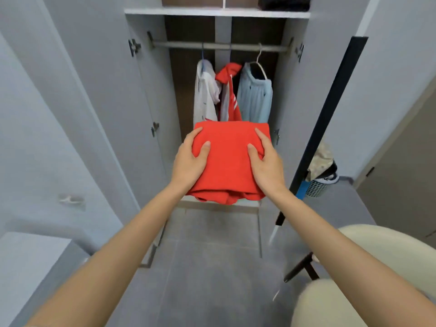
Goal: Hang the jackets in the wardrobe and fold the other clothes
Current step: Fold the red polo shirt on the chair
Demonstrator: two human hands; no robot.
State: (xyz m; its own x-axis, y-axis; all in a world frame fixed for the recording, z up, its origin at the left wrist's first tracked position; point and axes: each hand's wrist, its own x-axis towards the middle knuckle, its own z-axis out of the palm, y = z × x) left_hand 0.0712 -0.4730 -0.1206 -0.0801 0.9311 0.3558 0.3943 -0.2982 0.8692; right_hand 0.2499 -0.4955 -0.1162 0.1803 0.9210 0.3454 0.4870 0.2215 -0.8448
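A folded red garment [227,159] is held out in front of the open wardrobe, above the floor. My left hand [190,161] grips its left side with the thumb on top. My right hand [266,161] grips its right side the same way. Loose folds hang from the near edge of the garment. Inside the wardrobe a rail [219,46] carries three hung garments: a white jacket [205,95], a red and white jacket [230,95] and a light blue one [256,95].
Both wardrobe doors [101,97] stand open to the sides. A shelf [217,12] above the rail holds a dark item [283,3]. A laundry basket [318,182] with clothes stands at the right. A pale round seat [389,256] is at the lower right.
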